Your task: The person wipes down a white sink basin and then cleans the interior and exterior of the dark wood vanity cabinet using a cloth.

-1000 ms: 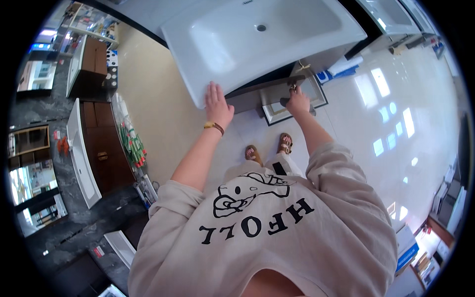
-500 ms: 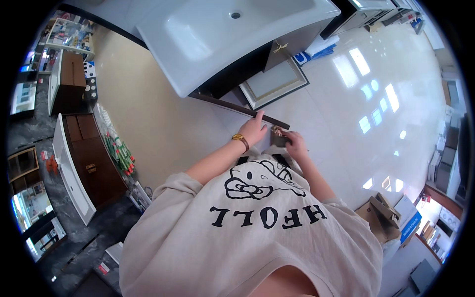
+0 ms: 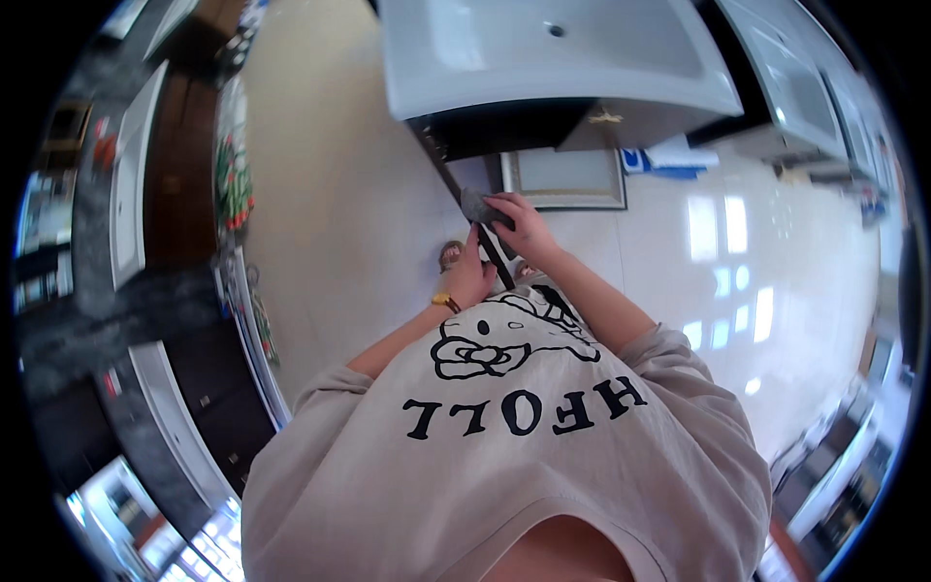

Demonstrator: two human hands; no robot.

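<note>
A dark cabinet door (image 3: 446, 175), seen along its narrow edge, stands swung out from beneath the white washbasin (image 3: 465, 82) toward my body. My right hand (image 3: 527, 225) presses a grey cloth (image 3: 475, 206) onto the door's top edge, fingers closed over it. Just nearer to me, my left hand (image 3: 467, 277) grips the same door from its left side. One of its fingers points up along the door and the thumb lies by the edge; its other fingers are hidden. The second cabinet door (image 3: 630, 126), with a gold bow-shaped handle (image 3: 605, 115), is at the right.
A framed panel (image 3: 564, 179) lies on the floor below the basin, beside blue and white packaging (image 3: 669, 160). My sandalled foot (image 3: 451, 254) shows left of the door. Brown cabinets (image 3: 179, 165) and wrapped red-green bundles (image 3: 233, 179) line the left; more basins (image 3: 790, 87) stand at right.
The door has swung nearer to my body, and my left hand has moved down with it. My right hand has brought the grey cloth up and leftward onto the door edge. The view has turned.
</note>
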